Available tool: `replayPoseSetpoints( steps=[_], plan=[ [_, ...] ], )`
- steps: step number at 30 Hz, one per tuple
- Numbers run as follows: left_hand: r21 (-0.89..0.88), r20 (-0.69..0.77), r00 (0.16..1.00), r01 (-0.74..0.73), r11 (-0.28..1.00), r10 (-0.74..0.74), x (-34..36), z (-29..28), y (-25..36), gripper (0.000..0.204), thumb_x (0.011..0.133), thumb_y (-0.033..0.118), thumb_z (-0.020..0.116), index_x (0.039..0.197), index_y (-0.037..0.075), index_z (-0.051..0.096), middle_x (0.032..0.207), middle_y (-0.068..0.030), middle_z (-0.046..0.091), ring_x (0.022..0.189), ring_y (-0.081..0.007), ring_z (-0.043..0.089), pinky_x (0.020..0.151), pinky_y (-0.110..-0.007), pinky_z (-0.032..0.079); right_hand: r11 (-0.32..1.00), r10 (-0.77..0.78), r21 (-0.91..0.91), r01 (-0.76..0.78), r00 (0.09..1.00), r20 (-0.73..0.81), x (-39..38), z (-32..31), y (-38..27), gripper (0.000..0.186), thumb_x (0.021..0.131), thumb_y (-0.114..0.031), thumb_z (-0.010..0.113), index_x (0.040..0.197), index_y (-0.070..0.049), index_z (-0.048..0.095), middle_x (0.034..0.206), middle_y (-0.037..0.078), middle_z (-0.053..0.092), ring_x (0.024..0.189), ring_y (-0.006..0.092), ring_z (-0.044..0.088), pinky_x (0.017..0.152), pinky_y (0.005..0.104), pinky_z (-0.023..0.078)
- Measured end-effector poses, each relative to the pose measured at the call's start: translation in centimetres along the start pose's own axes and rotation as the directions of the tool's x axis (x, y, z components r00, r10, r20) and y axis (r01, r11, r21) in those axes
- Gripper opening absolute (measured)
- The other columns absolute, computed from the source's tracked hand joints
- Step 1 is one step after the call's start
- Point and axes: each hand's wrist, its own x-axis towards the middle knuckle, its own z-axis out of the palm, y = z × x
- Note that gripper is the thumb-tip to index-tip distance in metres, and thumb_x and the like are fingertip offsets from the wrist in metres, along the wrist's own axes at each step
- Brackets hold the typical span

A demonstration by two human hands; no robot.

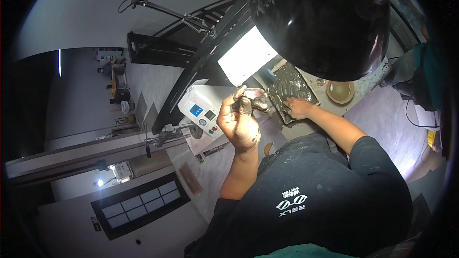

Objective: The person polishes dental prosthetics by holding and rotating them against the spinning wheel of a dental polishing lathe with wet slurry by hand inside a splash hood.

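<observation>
My left hand (240,119) is raised with its fingers closed around a small irregular object (256,96), pinkish-white on top and coated in grey slurry. My fingertips are smeared with the same slurry. My right hand (299,107) lies low on a dark tray of wet grey slurry (291,83), its fingers apart and touching the muddy surface. A brush-like tool (267,74) rests at the tray's upper left. A round tan bowl (340,96) of cloudy liquid sits to the right of the tray.
A large black lamp hood (320,24) hangs over the bench, beside a bright white panel (244,55). A white control box (193,102) with buttons stands to the left. A person in green (416,71) is at the right edge. Metal rails (167,134) run along the left.
</observation>
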Motion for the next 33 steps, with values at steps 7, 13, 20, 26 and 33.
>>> replayPoseSetpoints(
  steps=[7,13,20,26,33],
  plan=[
    [0.004,-0.015,0.999,0.045,0.999,-0.045,0.1,-0.5,-0.4,0.021,0.085,0.001,0.048,0.105,-0.008,0.050,0.088,-0.0180,0.059,0.071,-0.0220,0.060,0.061,-0.030,0.051,0.996,-0.057,0.071,0.060,0.997,-0.044,-2.6,-0.7,-1.0,0.032,0.077,-0.024,0.049,0.088,0.004,0.060,0.088,0.023,0.059,0.086,0.0381,0.057,0.079,0.0419,0.046],
    [0.002,-0.013,0.998,0.059,0.998,-0.059,0.0,-1.3,-1.9,0.021,0.086,0.002,0.047,0.104,-0.009,0.049,0.087,-0.0195,0.060,0.072,-0.0225,0.061,0.061,-0.031,0.053,0.994,-0.026,0.100,0.034,0.996,-0.082,-1.9,-1.3,-0.5,0.025,0.074,-0.018,0.050,0.080,0.003,0.061,0.081,0.024,0.060,0.078,0.0409,0.057,0.076,0.0424,0.047],
    [0.140,-0.094,0.995,0.029,0.990,-0.016,-0.6,-1.8,-3.1,0.020,0.081,-0.005,0.051,0.101,-0.010,0.052,0.088,-0.0147,0.061,0.079,-0.0182,0.060,0.075,-0.029,0.049,0.893,-0.052,0.409,0.188,0.945,-0.321,-0.9,-2.3,4.0,0.029,0.070,-0.011,0.047,0.094,-0.006,0.063,0.097,0.020,0.060,0.088,0.0373,0.057,0.079,0.0365,0.045],
    [0.201,-0.083,0.996,0.030,0.979,-0.014,-1.0,-2.2,-3.1,0.017,0.082,-0.005,0.050,0.098,-0.009,0.053,0.089,-0.0131,0.060,0.081,-0.0149,0.058,0.077,-0.026,0.046,0.741,0.319,0.664,-0.100,0.923,-0.217,-2.1,-6.2,0.6,0.031,0.080,-0.015,0.040,0.098,0.000,0.061,0.108,0.020,0.055,0.104,0.0338,0.048,0.089,0.0356,0.038],
    [0.348,-0.062,0.995,0.090,0.933,-0.074,-0.7,-4.4,-8.6,0.018,0.080,-0.009,0.046,0.097,-0.009,0.054,0.089,-0.0122,0.062,0.083,-0.0154,0.059,0.078,-0.026,0.045,0.445,0.449,0.887,0.120,0.827,-0.337,-2.7,-7.9,0.2,0.032,0.079,-0.018,0.047,0.101,0.002,0.059,0.103,0.010,0.055,0.094,0.0150,0.050,0.082,0.0251,0.037]
  ],
)
